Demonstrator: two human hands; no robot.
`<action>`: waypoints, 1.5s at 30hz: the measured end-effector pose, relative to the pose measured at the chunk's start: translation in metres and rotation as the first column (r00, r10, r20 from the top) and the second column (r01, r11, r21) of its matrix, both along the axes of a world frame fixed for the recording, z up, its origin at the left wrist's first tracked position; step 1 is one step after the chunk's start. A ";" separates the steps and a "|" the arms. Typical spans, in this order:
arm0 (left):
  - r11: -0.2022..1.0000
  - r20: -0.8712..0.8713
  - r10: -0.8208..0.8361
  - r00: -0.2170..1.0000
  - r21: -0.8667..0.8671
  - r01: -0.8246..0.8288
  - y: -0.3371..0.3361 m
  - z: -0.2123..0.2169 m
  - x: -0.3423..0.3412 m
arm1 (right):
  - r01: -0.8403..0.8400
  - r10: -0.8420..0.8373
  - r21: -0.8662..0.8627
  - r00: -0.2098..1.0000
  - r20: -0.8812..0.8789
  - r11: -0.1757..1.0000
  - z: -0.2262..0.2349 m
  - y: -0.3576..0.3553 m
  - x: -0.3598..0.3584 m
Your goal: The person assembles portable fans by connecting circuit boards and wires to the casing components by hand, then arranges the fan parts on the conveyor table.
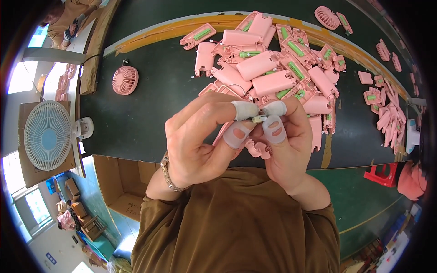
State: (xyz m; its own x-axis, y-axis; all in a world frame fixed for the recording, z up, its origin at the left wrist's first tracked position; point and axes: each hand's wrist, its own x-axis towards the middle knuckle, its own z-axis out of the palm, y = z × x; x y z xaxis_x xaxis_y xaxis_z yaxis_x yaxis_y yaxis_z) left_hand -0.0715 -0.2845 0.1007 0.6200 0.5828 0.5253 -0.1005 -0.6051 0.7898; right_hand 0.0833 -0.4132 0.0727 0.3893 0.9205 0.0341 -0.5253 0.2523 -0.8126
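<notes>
My left hand (200,136) and my right hand (289,145) meet above the table's near edge, both closed in a pinch. White wraps cover the forefingers, and pale sleeves with cut-outs are on the thumbs. A small whitish wire connector (259,119) shows between the two sets of fingertips. Just beneath them hangs a curved pink plastic piece (257,149), mostly covered by my hands; whether fingers hold it is hidden. Beyond my hands lies a heap of pink plastic housings (257,66), many carrying green battery cells (295,48) and thin wires.
A round pink fan head (125,80) lies left on the dark table (150,118). More pink housings (387,113) are piled at right. A white desk fan (48,134) stands at far left, above an open cardboard box (120,182). A red stool (381,175) is at right.
</notes>
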 end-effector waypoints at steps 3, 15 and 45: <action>0.999 0.037 0.008 0.999 0.031 -0.009 0.002 -0.001 0.001 | 0.064 -0.067 0.022 0.982 0.174 0.998 -0.004 -0.004 0.002; 0.997 -0.011 0.007 1.000 0.076 -0.006 -0.008 0.001 0.004 | 0.074 -0.074 0.003 0.987 0.144 0.997 0.001 -0.007 0.002; 0.992 -0.075 0.124 0.989 0.040 -0.121 -0.001 0.000 0.014 | 0.007 -0.018 0.028 0.912 0.409 1.000 0.019 -0.007 0.036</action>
